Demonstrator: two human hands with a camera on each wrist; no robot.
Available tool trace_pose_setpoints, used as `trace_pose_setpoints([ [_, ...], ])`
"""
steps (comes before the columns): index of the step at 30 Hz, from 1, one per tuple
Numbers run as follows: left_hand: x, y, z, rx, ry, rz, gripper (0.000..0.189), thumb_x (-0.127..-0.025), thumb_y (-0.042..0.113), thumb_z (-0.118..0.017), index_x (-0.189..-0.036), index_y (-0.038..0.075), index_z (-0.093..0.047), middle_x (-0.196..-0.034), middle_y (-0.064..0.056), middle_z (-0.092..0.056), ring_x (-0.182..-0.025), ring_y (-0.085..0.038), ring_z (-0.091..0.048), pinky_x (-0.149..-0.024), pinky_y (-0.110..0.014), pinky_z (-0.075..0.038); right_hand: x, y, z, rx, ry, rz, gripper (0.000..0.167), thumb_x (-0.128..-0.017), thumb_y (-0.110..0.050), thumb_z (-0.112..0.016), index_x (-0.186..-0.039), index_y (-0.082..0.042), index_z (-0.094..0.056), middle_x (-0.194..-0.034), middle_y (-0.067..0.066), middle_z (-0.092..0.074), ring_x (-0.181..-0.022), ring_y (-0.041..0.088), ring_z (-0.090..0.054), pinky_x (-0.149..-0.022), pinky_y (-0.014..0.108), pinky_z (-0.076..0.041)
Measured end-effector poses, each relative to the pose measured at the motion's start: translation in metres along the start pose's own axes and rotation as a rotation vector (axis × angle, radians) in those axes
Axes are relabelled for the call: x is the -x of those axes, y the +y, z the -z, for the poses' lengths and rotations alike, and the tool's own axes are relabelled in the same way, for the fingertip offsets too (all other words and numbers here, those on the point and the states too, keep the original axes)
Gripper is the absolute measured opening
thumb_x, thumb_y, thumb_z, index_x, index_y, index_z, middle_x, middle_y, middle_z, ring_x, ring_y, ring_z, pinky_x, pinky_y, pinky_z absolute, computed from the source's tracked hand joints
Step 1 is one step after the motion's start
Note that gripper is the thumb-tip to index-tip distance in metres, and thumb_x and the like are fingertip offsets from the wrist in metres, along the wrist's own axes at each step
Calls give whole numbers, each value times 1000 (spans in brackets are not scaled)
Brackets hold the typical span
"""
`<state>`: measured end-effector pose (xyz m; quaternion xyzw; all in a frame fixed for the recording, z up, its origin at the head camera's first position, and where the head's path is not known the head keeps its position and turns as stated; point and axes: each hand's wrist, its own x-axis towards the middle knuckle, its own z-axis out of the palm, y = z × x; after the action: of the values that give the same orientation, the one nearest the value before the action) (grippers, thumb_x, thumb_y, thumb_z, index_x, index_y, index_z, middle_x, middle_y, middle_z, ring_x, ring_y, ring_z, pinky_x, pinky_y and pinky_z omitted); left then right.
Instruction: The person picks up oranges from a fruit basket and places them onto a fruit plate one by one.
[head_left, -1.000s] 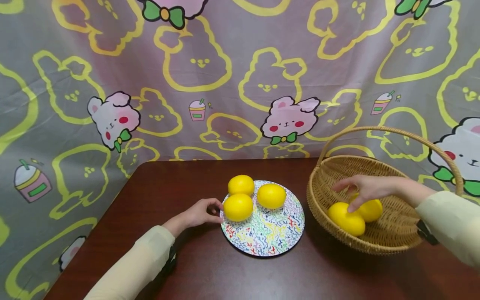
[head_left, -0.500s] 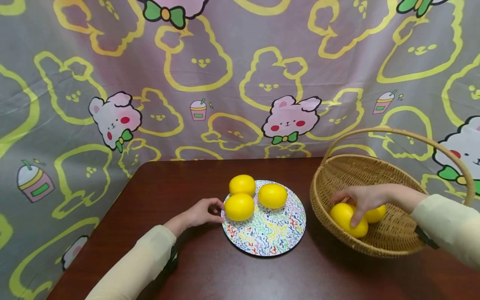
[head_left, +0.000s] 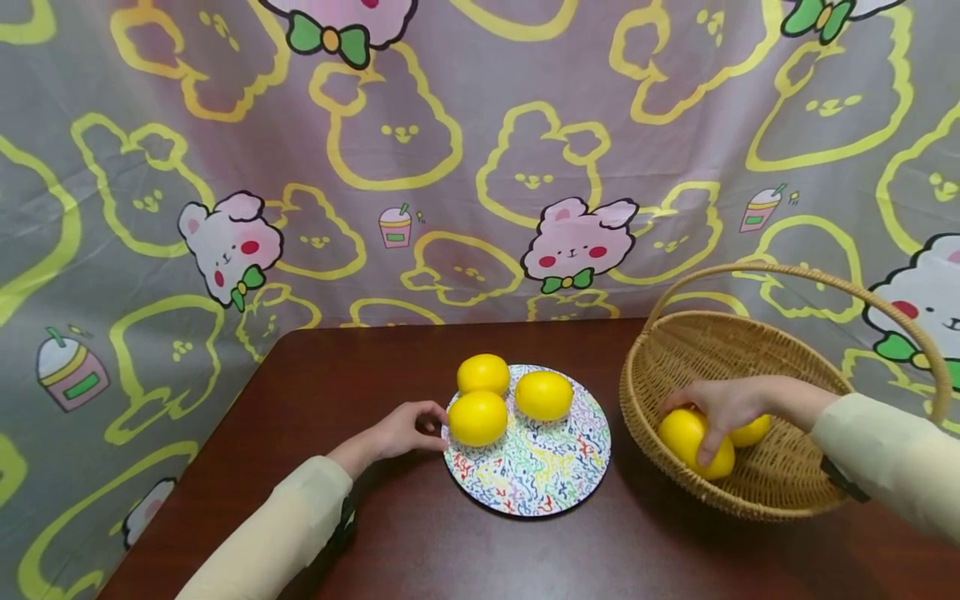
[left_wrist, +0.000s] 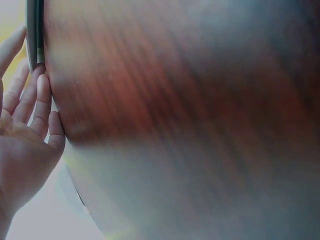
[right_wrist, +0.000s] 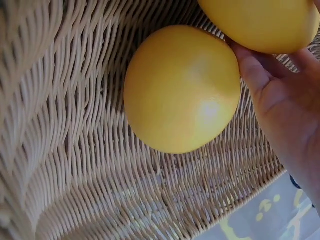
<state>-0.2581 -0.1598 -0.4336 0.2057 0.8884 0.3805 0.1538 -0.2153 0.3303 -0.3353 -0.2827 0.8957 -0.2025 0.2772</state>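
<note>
In the basket (head_left: 795, 467), my right hand (head_left: 738, 404) grips a yellow lemon (head_left: 686, 437), thumb on the near side and fingers over the far side. That lemon (right_wrist: 265, 22) also shows in the right wrist view, top right, with a second lemon (right_wrist: 182, 90) beside it on the wicker. The head view shows this second lemon (head_left: 752, 431) partly hidden behind my hand. My left hand (head_left: 397, 431) touches the left rim of a round, colourfully patterned plate (head_left: 540, 479) with its fingertips. Three lemons (head_left: 477, 418) lie on the plate's back left part.
The wicker basket's tall arched handle (head_left: 806, 273) rises over my right forearm. Plate and basket stand side by side on a dark reddish-brown table (head_left: 360, 358). Behind hangs a curtain (head_left: 465, 150) printed with cartoon bears and rabbits.
My right hand has lowered from above the lemons in the basket and closed its fingers around the front one. The left hand stays at the plate's rim.
</note>
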Motion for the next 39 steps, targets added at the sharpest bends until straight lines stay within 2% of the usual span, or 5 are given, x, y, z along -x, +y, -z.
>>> trace_pose_setpoints([
  [8,1,2,0,-1,-7,12,34,-80,26,-82,-107,16,-65,-96,0,-59,-89,-21,-51,-73,-31,-48,0,-1,3,-19,90,-8,79,-68,-28,-86,-134,-1,-51,-112,7,-55,-91,23,-51,-75,40,-43],
  [14,0,2,2,-1,-4,15,33,-80,27,-82,-107,17,-65,-97,1,-59,-90,-21,-51,-74,-32,-47,-3,-2,7,-37,66,-30,78,-72,-28,-83,-136,-1,-48,-113,8,-55,-92,23,-51,-75,41,-43],
  [24,1,4,1,1,-9,0,33,-80,27,-81,-107,16,-65,-98,1,-59,-90,-21,-51,-77,-32,-47,-8,-2,8,-64,30,-86,77,-70,-27,-83,-135,-5,-48,-112,8,-54,-95,24,-51,-78,42,-42],
  [32,2,4,1,7,-13,2,32,-80,26,-81,-107,16,-65,-98,1,-60,-91,-21,-51,-77,-33,-47,-11,-10,18,-7,61,-57,77,-69,-25,-84,-135,-5,-49,-116,8,-54,-97,24,-51,-77,42,-42],
  [39,2,3,1,14,-11,0,32,-80,25,-81,-107,15,-66,-98,1,-60,-91,-21,-52,-77,-32,-47,-13,-23,33,-8,95,-19,77,-69,-23,-85,-135,-4,-49,-110,6,-56,-91,22,-52,-76,39,-43],
])
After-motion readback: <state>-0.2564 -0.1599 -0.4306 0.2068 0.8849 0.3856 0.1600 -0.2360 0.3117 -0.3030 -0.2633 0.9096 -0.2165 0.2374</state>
